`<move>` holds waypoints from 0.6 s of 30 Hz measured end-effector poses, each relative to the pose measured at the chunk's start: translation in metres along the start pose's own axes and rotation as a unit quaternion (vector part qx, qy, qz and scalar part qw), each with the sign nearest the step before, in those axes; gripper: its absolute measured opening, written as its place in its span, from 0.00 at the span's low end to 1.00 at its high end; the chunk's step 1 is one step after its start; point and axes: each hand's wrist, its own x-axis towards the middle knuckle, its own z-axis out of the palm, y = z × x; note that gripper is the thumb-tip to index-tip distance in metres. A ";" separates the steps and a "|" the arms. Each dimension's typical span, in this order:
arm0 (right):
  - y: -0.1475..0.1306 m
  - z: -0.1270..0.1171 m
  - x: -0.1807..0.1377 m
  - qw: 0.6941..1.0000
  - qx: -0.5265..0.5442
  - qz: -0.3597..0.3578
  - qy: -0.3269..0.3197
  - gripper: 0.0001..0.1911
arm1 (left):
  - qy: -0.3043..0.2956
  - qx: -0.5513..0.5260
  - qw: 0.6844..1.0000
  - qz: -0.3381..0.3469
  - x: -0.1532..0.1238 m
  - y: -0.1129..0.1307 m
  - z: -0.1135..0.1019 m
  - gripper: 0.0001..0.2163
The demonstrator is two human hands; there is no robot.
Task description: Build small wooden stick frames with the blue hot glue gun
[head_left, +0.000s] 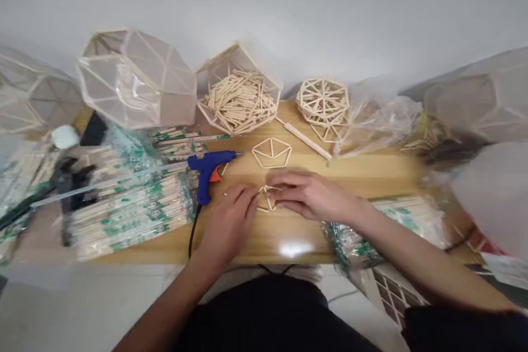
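Note:
On the wooden table [371,173], both of my hands meet over a small frame of thin wooden sticks [268,201]. My left hand [231,217] pinches the frame's left side with curled fingers. Over the frame's right side, my right hand [307,195] has its fingers pressed together on the sticks. Just to the left of my left hand lies a blue glue gun [206,168] with an orange trigger, its nozzle pointing right. A finished pentagon of sticks [271,153] lies flat just beyond my hands.
A faceted stick basket full of loose sticks [239,99] and a round stick lattice [322,102] stand at the back. Wrapped bundles of chopsticks [124,203] fill the left side, and another [391,225] lies at the right. Plastic-covered faceted shells [136,77] stand at the back left.

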 end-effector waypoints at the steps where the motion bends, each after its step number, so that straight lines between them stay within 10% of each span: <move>1: -0.001 0.000 0.000 1.000 -0.002 -0.002 0.002 0.16 | 0.000 -0.006 1.000 0.004 -0.003 0.000 -0.002 0.08; 18: -0.002 0.001 0.001 1.000 0.014 -0.003 0.019 0.15 | 0.000 -0.034 0.998 0.061 -0.022 -0.007 -0.003 0.07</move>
